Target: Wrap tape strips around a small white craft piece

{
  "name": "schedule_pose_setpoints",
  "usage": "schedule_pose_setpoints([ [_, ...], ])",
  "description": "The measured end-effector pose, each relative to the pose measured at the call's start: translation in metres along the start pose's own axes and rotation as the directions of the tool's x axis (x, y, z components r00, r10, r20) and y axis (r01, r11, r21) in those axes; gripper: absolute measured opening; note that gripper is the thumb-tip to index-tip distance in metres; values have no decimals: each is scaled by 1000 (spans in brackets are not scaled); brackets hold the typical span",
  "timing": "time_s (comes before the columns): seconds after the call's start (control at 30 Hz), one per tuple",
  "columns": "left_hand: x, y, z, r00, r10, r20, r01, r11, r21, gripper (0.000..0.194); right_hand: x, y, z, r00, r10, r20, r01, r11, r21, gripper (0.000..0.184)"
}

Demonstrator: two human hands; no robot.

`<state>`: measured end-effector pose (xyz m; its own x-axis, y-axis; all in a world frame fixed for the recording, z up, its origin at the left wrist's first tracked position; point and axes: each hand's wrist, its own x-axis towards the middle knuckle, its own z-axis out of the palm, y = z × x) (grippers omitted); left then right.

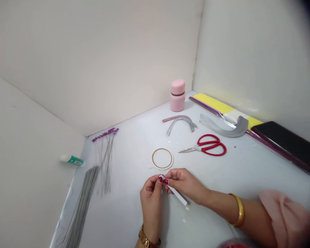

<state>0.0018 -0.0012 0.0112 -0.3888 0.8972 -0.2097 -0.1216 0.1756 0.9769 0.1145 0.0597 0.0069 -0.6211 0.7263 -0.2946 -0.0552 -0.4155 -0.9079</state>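
My left hand (150, 197) and my right hand (184, 184) meet near the table's front middle, both pinched on the end of a narrow white paper strip (177, 195). The strip's tip is curled between my fingertips, and the rest trails down to the right. A thin gold ring (162, 158) lies flat on the table just beyond my hands. Red-handled scissors (208, 147) lie to the right of the ring.
A pink lidded bottle (177, 95) stands at the back corner. Grey paper strips (181, 122) and a grey bundle (226, 125) lie near it. Coloured paper sheets (217, 104) and a dark phone (286, 141) line the right wall. Wires (93, 179) with purple beads and a glue tube (72, 159) sit left.
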Motion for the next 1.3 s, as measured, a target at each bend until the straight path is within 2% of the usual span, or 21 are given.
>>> schedule_pose_setpoints([
  [0.17,-2,-2,-1,997,77,-26,-73,986,150,15,0,2,0,1000,13,-9,-13,1000,-17,29],
  [0.27,-4,-5,-4,985,171,-30,-158,953,257,15,1,3,-2,1000,26,-10,-26,999,-26,30],
  [0.43,-3,-9,-9,934,357,4,-325,848,418,15,1,4,-3,999,36,-12,-36,999,-34,31],
  [0.67,-1,-13,-12,884,463,72,-433,750,500,20,0,0,-3,1000,28,9,-28,1000,-2,30],
  [0.9,-1,-9,-10,895,425,136,-439,785,438,25,1,-1,-6,1000,14,5,-14,1000,24,28],
  [1.13,4,-10,-12,959,269,84,-282,919,276,23,3,-2,-6,1000,23,14,-24,1000,19,31],
  [1.3,8,-5,-13,966,219,137,-243,950,195,14,2,-3,-6,998,42,42,-43,999,20,33],
])
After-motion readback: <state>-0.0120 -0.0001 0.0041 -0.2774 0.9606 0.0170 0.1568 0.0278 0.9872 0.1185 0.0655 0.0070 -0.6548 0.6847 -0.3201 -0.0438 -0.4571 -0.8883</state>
